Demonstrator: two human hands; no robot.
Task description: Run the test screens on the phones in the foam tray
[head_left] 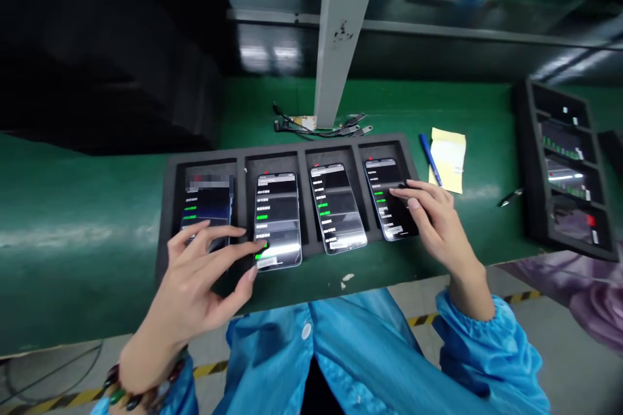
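A dark foam tray lies on the green bench with several smartphones in its compartments, screens lit with lists of white and green text. My left hand has its fingers spread, the index fingertip at the screen of the second phone from the left. Its other fingers partly cover the leftmost phone. Between my hands, the third phone sits untouched. My right hand reaches over the rightmost phone, index fingertip at its screen, fingers stretched and holding nothing.
Black cables lie behind the tray at the foot of a grey post. To the right are a blue pen, a yellow paper pad, a small black object and another foam tray holding phones.
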